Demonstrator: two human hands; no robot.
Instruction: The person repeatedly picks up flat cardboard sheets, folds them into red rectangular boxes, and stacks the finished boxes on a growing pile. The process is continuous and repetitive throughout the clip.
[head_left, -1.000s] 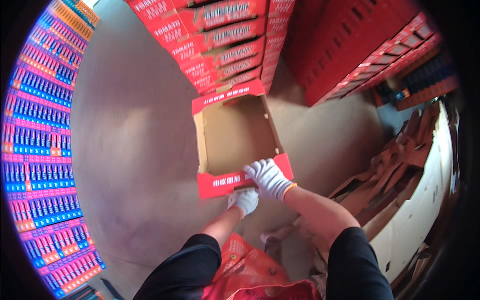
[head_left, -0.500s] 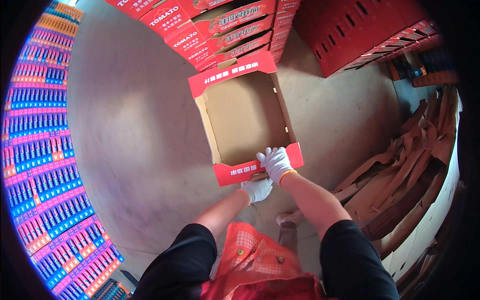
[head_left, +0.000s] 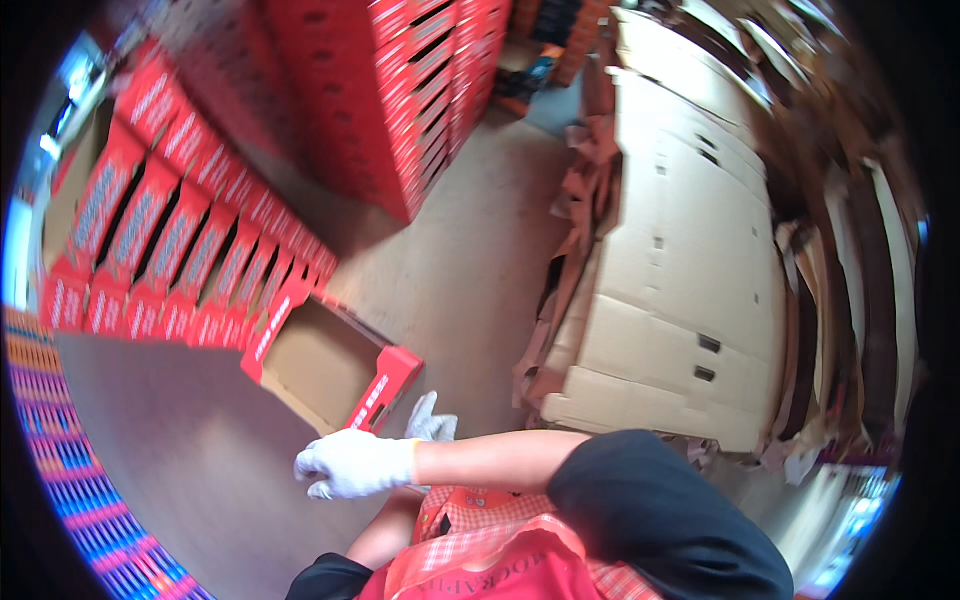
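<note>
A red-edged cardboard tray box (head_left: pixel 322 362), open at the top with a bare brown inside, sits tilted in view beside the red stack. My right hand (head_left: pixel 358 464), in a white glove, reaches across to the left, just below the tray's near corner. Its fingers are loosely bent and apart, and no object shows in them. Behind the right forearm, my left hand (head_left: pixel 432 420), gloved too, is partly hidden. Its visible fingers are stretched out beside the tray's near red end, with nothing seen in them.
At left stand stacked red tray boxes (head_left: pixel 190 240), with a tall red stack (head_left: pixel 340 110) farther off. Flattened cardboard sheets (head_left: pixel 680 270) are piled on the right. Rows of blue and pink packages (head_left: pixel 90 470) line the left edge.
The view has swung to the right, bringing the cardboard pile into the middle. Both hands have let go of the tray's near end, and my arms now cross.
</note>
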